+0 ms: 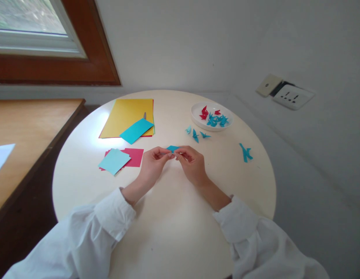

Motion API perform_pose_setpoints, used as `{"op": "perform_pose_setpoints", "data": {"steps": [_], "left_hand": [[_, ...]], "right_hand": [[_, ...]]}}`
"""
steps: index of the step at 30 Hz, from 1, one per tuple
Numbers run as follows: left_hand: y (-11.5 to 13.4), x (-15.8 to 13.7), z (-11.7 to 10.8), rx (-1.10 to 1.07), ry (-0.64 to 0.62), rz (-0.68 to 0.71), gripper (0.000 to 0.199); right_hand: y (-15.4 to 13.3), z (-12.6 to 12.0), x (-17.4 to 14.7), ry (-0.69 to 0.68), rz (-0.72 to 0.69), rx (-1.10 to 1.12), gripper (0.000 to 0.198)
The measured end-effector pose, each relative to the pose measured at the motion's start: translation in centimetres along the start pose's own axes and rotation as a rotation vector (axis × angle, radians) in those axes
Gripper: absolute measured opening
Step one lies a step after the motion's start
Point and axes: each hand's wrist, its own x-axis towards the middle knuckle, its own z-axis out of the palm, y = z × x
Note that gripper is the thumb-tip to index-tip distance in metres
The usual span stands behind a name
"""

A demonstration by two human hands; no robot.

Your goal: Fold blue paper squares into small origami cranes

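Between my fingertips, over the middle of the round table, is a small folded piece of blue paper (173, 148). My left hand (153, 162) pinches its left side and my right hand (193, 163) pinches its right side, so the lower part is hidden by the fingers. Just beyond my right hand lie small folded paper cranes, among them a blue one (195, 135) and a paler one (188, 130). Left of my left hand is a stack of light blue paper squares (114, 161) on top of red paper (135, 157).
A white dish (197, 121) at the back right holds several red and blue paper cranes. Yellow sheets (121, 112) lie at the back left, partly under a blue paper rectangle (136, 131). Blue paper scraps (245, 153) lie near the right edge of the white table (168, 232).
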Motion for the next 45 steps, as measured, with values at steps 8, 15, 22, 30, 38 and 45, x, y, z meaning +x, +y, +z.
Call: {"op": "perform_pose_setpoints", "data": {"steps": [8, 15, 22, 30, 38, 45], "left_hand": [[-0.8, 0.2, 0.3, 0.039, 0.055, 0.04, 0.013], [-1.0, 0.3, 0.5, 0.074, 0.089, 0.058, 0.012], [-1.1, 0.4, 0.4, 0.097, 0.098, 0.065, 0.012], [-1.0, 0.3, 0.5, 0.149, 0.112, 0.062, 0.01], [-1.5, 0.5, 0.3, 0.122, 0.084, 0.087, 0.012], [-1.2, 0.5, 0.0, 0.021, 0.036, 0.079, 0.013]], "right_hand": [[-0.7, 0.6, 0.2, 0.047, 0.074, -0.017, 0.008], [-0.9, 0.9, 0.2, 0.063, 0.113, -0.027, 0.009], [-1.0, 1.1, 0.2, 0.076, 0.121, -0.027, 0.009], [-1.1, 1.3, 0.3, 0.093, 0.124, -0.111, 0.009], [-0.9, 1.0, 0.3, 0.067, 0.126, -0.087, 0.009], [-0.1, 0.6, 0.0, 0.003, 0.173, 0.152, 0.013]]}}
